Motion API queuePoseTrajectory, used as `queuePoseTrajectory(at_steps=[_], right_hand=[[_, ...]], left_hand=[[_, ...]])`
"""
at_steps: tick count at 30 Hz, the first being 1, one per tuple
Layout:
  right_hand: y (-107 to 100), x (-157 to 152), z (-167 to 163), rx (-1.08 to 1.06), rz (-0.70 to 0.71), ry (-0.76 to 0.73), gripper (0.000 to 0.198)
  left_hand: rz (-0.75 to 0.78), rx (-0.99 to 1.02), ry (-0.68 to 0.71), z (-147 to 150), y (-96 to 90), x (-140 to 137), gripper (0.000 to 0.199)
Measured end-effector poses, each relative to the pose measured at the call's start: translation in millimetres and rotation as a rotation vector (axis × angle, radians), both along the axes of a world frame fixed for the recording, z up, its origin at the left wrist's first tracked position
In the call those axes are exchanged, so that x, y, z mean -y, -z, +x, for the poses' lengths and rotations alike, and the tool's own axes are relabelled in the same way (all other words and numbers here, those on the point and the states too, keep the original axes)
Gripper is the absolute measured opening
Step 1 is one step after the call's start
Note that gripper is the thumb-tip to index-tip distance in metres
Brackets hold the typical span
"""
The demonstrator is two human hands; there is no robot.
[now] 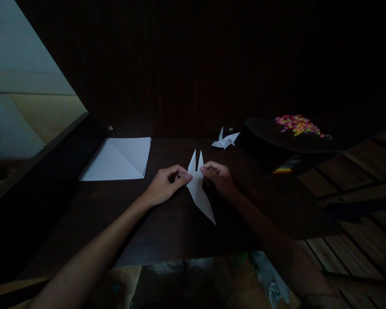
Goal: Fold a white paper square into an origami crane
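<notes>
A partly folded white origami paper point(200, 191) is held up between my two hands above the dark table. Two narrow points stick up at its far end, and one long point reaches down toward me. My left hand point(169, 182) pinches its left edge between thumb and fingers. At the right, just below the right-hand narrow point, my right hand point(219, 175) pinches the paper too. Beyond my right hand, a finished-looking white paper crane point(225, 141) sits near the back of the table.
A stack of white square paper point(117, 159), its top sheet creased diagonally, lies at the back left. On a dark raised shelf point(266, 135) at right is a pile of small colourful pieces point(297, 124). A dark panel point(180, 68) rises behind the table point(167, 231).
</notes>
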State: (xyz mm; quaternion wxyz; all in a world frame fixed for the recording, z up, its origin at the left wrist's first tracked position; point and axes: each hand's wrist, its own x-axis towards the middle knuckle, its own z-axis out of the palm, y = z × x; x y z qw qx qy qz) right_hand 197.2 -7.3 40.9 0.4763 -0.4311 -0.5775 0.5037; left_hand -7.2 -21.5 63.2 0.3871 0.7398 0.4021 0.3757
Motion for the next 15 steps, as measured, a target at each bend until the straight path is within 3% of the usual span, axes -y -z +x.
queuePoseTrajectory(at_steps=[15], right_hand=[[-7.7,5.5,-2.1,0.001,0.054,0.0,0.028]], left_hand=[[0.036,0.017,-0.047,-0.2,6.3,-1.0,0.024]])
